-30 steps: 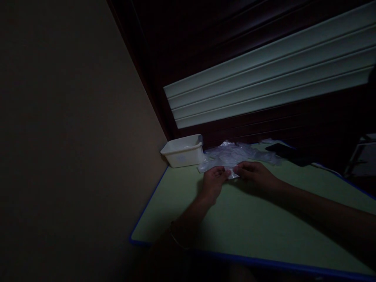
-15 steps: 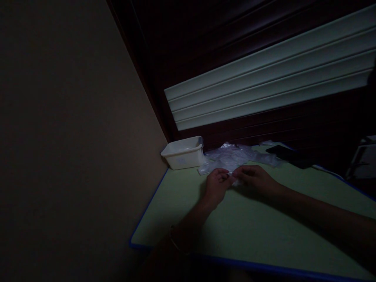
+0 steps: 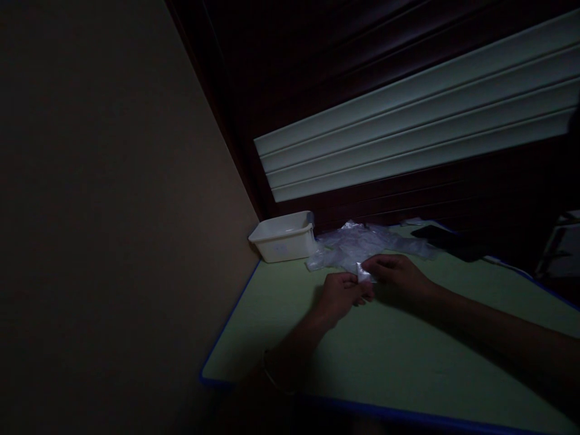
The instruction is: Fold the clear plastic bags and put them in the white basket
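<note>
- Left hand (image 3: 338,299) and right hand (image 3: 396,275) both pinch the film (image 3: 361,273) above the table (image 3: 385,362); a loose pinch could let it slip.
- Uneven pulling between them might crease or tear it.
- Dim light and its nearness to the pile (image 3: 357,241) could make it easy to lose if dropped.
- The film looks small, thin and shiny, with a bright glare; its contents, if any, cannot be told.

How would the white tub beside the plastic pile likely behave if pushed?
The white tub looks stiff, since its walls and rim hold their shape. It is probably light for its size, being open-topped and apparently thin-walled, though its floor is hidden. With its broad, low form, it would more likely slide than tip on the green table.
</note>
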A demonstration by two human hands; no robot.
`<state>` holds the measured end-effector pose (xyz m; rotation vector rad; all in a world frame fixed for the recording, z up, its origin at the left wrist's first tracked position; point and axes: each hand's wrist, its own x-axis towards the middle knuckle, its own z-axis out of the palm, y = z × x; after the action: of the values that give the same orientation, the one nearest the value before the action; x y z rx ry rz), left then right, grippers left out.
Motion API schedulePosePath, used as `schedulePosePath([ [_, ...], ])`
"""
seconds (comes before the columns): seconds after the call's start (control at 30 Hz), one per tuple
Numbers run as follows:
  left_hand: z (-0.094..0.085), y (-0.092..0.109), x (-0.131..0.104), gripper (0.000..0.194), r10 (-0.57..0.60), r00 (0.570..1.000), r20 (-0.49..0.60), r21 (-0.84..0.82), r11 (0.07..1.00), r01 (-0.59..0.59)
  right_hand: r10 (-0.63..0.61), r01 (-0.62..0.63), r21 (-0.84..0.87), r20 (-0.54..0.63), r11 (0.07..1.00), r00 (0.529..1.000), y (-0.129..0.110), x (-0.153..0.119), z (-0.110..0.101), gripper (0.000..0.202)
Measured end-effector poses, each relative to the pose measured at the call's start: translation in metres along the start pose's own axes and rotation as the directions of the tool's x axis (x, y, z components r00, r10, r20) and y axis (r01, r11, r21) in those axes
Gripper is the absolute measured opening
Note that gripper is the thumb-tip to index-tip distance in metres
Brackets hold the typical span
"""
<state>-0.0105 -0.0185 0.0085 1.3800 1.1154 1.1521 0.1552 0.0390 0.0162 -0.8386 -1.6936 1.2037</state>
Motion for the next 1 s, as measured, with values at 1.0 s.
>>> schedulePosePath([
  [1.0,0.000,-0.002,0.002,0.046,-0.111,0.994,0.019,-0.125,0.986,0.113,0.099,-0.110,0.152,0.080,0.982,0.992,0.009,0.002,0.003,0.034],
])
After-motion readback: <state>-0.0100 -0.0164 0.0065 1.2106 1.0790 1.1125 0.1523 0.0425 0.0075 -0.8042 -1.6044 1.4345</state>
